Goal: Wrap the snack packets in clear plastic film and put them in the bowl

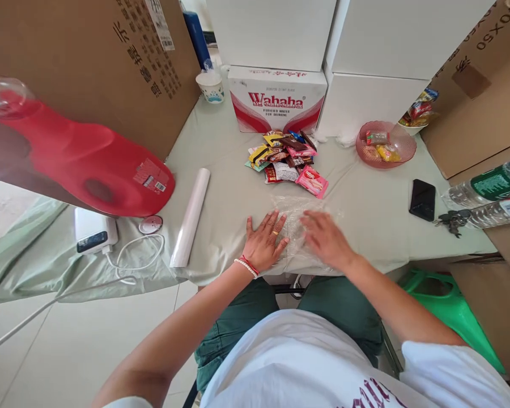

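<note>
A thin sheet of clear plastic film (295,226) lies on the cloth-covered table in front of me, crinkled in places. My left hand (264,241) rests flat on its left side, fingers spread, with a ring and beaded bracelets showing. Over the right side of the film is my right hand (326,238), its fingers smeared by motion. Just beyond the film sits a pile of wrapped snacks (283,156), with a pink packet (312,181) nearest to me. To the left lies a white roll (191,218), probably of film.
A red jug (97,164), a power bank (94,231) and its cable are on the left. A Wahaha box (279,101) stands behind the snacks. At right are a pink glass bowl (386,145), a phone (422,199), keys (454,221) and plastic bottles (493,184).
</note>
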Demonstrator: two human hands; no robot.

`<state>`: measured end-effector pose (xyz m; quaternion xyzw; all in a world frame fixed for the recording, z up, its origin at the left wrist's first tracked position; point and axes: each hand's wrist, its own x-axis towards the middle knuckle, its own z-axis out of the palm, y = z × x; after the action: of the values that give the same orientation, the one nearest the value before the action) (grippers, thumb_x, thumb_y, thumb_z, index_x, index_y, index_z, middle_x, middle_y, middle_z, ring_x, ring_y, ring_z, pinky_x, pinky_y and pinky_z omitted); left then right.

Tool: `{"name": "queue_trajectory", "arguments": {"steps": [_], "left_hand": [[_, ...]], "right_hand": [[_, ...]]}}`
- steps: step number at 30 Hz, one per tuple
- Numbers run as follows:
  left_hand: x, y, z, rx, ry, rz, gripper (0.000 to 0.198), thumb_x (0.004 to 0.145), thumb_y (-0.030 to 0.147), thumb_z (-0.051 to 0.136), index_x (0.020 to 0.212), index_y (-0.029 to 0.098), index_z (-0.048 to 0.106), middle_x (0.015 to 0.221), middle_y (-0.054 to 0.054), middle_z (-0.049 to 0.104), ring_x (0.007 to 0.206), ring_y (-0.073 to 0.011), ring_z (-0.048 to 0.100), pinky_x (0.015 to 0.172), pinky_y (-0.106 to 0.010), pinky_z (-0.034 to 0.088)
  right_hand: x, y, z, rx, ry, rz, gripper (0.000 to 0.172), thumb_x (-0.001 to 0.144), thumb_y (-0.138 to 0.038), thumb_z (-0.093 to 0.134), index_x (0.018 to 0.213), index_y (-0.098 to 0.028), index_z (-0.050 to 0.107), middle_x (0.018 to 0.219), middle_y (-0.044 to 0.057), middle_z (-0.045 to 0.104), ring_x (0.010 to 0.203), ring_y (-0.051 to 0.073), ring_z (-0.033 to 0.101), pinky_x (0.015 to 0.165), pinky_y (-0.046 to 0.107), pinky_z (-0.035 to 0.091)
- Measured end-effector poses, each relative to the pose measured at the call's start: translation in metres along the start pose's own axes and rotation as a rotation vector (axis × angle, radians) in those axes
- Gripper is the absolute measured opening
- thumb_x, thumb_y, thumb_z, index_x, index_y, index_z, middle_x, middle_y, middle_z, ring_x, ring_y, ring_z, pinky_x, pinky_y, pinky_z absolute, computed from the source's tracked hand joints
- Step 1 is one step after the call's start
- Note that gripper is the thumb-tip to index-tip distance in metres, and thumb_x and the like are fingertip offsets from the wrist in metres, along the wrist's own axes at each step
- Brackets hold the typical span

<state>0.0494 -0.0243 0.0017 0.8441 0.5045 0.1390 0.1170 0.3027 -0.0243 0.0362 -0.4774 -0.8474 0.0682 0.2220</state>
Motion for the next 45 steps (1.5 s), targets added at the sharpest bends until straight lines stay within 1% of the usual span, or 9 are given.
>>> {"name": "queue_trajectory", "arguments": {"steps": [8,14,18,24,28,31,37,41,45], "left_hand": [[0.017,-0.058,-0.018,-0.049,0.2,-0.406,0.056,0.107,0.049,0.032,0.145,0.019,0.06,0.15,-0.02,0.061,0.142,-0.0372,0.052,0.119,-0.072,0.032],[0.05,-0.023,-0.004,-0.094,0.202,-0.265,0.038,0.093,0.055,0.063,0.097,0.02,0.077,0.13,-0.019,0.066,0.133,-0.0418,0.05,0.106,-0.063,0.047],[0.066,-0.002,0.003,-0.402,0.255,-0.195,0.021,0.099,0.036,0.053,0.098,0.022,0.069,0.119,-0.012,0.068,0.108,-0.0265,0.066,0.093,-0.045,0.055],[0.077,-0.042,-0.02,-0.274,0.219,-0.439,0.028,0.105,0.047,0.042,0.095,0.026,0.058,0.072,-0.003,0.064,0.072,-0.0239,0.067,0.07,-0.033,0.047],[0.074,-0.067,-0.036,-0.126,0.359,-0.674,0.032,0.104,0.048,0.042,0.104,0.022,0.061,0.087,-0.01,0.069,0.082,-0.0284,0.068,0.075,-0.04,0.049],[0.066,-0.059,-0.047,-0.041,0.58,-0.526,0.04,0.104,0.05,0.042,0.117,0.018,0.064,0.114,-0.018,0.069,0.108,-0.032,0.066,0.094,-0.048,0.05],[0.048,-0.036,-0.055,0.037,-0.014,0.278,0.059,0.095,0.05,0.063,0.151,0.033,0.054,0.151,-0.012,0.061,0.152,-0.0356,0.043,0.129,-0.069,0.004],[0.034,-0.064,-0.051,-0.081,-0.276,0.189,0.089,0.09,0.067,0.063,0.166,0.03,0.032,0.164,-0.017,0.048,0.155,-0.0371,0.04,0.125,-0.076,0.002],[0.027,-0.08,-0.048,-0.261,-0.309,0.006,0.057,0.107,0.058,0.028,0.154,0.036,0.052,0.164,-0.007,0.05,0.157,-0.0276,0.04,0.128,-0.07,0.01]], "right_hand": [[-0.087,0.003,0.013,0.0,-0.24,-0.098,0.073,0.107,-0.038,0.054,0.172,-0.029,0.022,0.169,0.01,0.04,0.155,0.029,0.042,0.127,0.058,0.038],[-0.085,0.01,0.008,-0.008,-0.26,-0.104,0.071,0.105,-0.043,0.057,0.169,-0.029,0.03,0.169,0.01,0.041,0.155,0.03,0.042,0.127,0.06,0.037],[-0.084,0.008,0.01,-0.004,-0.266,-0.106,0.069,0.106,-0.043,0.057,0.169,-0.031,0.031,0.168,0.009,0.042,0.155,0.029,0.043,0.127,0.061,0.037],[-0.08,0.015,0.007,0.06,-0.256,-0.136,0.066,0.106,-0.043,0.057,0.167,-0.028,0.037,0.168,0.011,0.042,0.155,0.028,0.043,0.126,0.057,0.041],[-0.064,0.021,0.005,0.121,-0.241,-0.157,0.059,0.106,-0.043,0.057,0.162,-0.027,0.046,0.166,0.012,0.046,0.152,0.028,0.046,0.125,0.056,0.042],[-0.053,0.024,0.003,0.148,-0.249,-0.174,0.054,0.106,-0.042,0.057,0.157,-0.026,0.054,0.163,0.013,0.05,0.15,0.029,0.049,0.124,0.055,0.044],[-0.045,0.028,-0.002,0.122,-0.277,-0.201,0.052,0.104,-0.042,0.06,0.154,-0.025,0.058,0.164,0.013,0.049,0.152,0.03,0.047,0.125,0.056,0.043],[-0.051,0.041,-0.01,0.104,-0.293,-0.149,0.052,0.104,-0.043,0.059,0.153,-0.025,0.058,0.166,0.012,0.046,0.153,0.03,0.045,0.125,0.057,0.042],[-0.05,0.054,-0.028,0.225,-0.204,-0.082,0.042,0.103,-0.045,0.061,0.139,-0.026,0.069,0.162,0.013,0.051,0.15,0.032,0.048,0.123,0.06,0.042]]}}
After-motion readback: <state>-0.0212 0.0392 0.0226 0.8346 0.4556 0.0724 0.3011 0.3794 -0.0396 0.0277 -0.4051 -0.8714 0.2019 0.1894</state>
